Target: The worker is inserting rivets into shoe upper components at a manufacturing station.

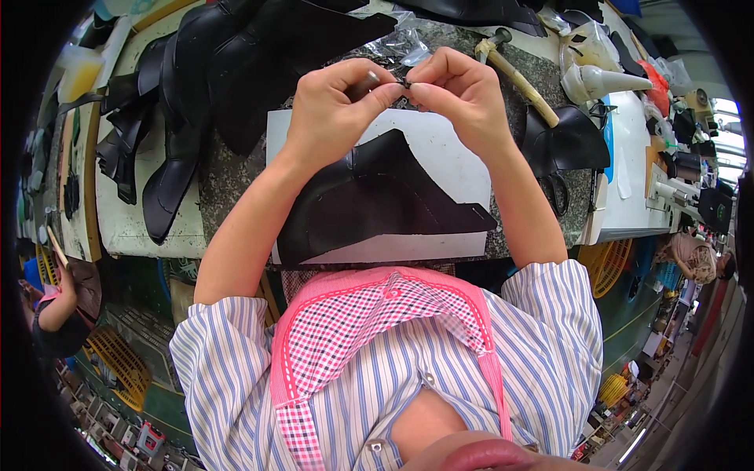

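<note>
My left hand (334,106) and my right hand (463,98) meet above the far edge of a white board (448,149). Both are closed in a pinch on a small dark piece (404,84), too small to tell its kind. Tucked in the fingers of my left hand is also a short metal rod (363,85), partly hidden. Below my hands a black leather-like cut panel (377,188) lies flat on the board, pointed at the top, with a narrow tab at its right end.
Black panels (259,71) are heaped at the left and back. A wooden-handled hammer (522,82) lies right of my right hand, near another black piece (565,140). Beyond are a white nozzle-tipped bottle (605,82) and clear plastic (404,39). People sit at both sides.
</note>
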The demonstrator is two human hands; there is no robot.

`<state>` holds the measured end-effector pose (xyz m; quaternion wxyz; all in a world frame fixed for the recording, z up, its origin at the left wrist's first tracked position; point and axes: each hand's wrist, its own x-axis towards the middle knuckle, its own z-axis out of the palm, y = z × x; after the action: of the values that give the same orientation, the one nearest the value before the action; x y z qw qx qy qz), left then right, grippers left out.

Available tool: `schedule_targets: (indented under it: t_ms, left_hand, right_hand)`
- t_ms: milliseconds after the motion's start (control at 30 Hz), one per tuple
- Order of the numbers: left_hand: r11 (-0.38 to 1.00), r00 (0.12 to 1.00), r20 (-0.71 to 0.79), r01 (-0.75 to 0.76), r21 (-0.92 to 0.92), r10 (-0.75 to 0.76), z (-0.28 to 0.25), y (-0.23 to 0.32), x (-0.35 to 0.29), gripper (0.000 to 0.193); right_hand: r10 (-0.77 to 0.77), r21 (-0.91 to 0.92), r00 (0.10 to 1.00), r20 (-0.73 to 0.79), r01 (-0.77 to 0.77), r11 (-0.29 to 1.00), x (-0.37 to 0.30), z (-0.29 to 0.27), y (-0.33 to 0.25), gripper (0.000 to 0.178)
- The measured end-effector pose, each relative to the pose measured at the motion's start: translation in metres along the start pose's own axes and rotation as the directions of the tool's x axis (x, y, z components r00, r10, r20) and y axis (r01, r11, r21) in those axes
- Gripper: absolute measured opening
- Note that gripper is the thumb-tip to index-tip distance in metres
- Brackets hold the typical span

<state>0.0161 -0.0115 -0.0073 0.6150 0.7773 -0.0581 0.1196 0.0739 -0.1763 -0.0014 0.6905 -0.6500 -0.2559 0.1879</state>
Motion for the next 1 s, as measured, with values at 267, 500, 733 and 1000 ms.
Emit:
schedule_targets:
  t_ms: [267,500,733,1000]
  left_hand:
    - [0.918,0.969,0.229,0.171,-0.358,-0.091,-0.003,0.007,-0.005,0.010]
    - [0.986,0.992,0.129,0.032,-0.163,-0.011,0.004,0.018,-0.016,0.009]
    - [0.918,0.949,0.311,0.161,-0.363,-0.043,-0.007,0.020,-0.015,0.017]
    - [0.678,0.929,0.355,0.329,-0.658,-0.106,0.002,0.006,-0.030,0.015]
  right_hand:
    - [-0.082,0.197,0.957,0.277,0.027,0.980,-0.008,-0.007,-0.005,0.012]
    - [-0.093,0.207,0.972,0.216,0.047,0.977,-0.019,0.002,-0.011,0.015]
    - [0.069,-0.040,0.975,0.211,-0.062,0.997,-0.022,-0.001,-0.038,0.012]
    - [-0.198,-0.045,0.933,0.300,0.222,0.974,-0.024,0.010,-0.034,0.011]
